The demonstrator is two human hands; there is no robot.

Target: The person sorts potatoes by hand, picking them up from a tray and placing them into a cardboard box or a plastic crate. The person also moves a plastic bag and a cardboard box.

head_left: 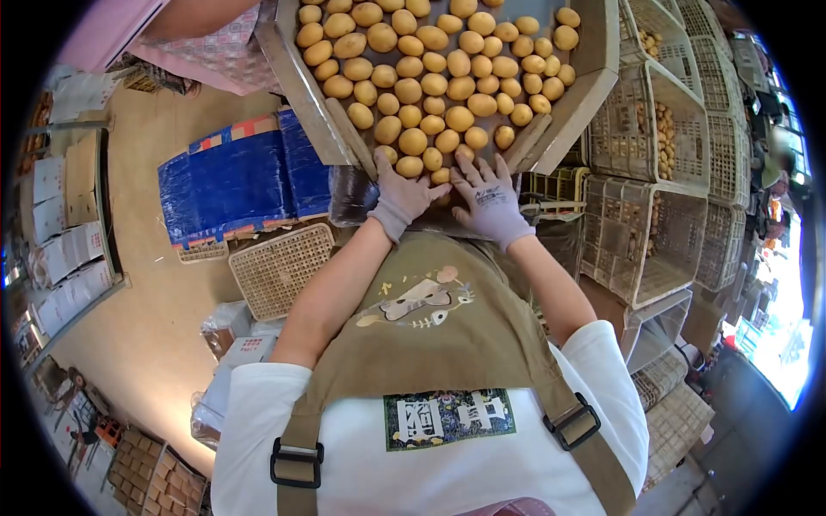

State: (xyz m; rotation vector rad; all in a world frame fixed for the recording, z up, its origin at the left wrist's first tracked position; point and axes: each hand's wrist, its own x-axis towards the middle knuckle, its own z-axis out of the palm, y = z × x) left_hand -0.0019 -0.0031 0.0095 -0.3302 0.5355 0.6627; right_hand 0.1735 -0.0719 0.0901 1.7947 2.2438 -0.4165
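Note:
A wooden sorting tray point(301, 86) full of several yellow round fruits point(434, 84) lies in front of me, narrowing to an opening at its near end. My left hand point(397, 193), in a grey glove, rests at that opening with its fingers touching the nearest fruits. My right hand point(492, 199), also gloved, lies flat beside it with fingers spread against fruits at the tray mouth. Neither hand closes around anything. I wear a white shirt and an olive apron.
Stacked plastic crates point(654, 129), some with fruit, stand to the right. A blue tarp-covered box point(237, 176) and a flat basket lid point(280, 267) lie on the floor at left. Another person's patterned sleeve point(215, 47) shows at top left. Cardboard boxes point(64, 232) line the left wall.

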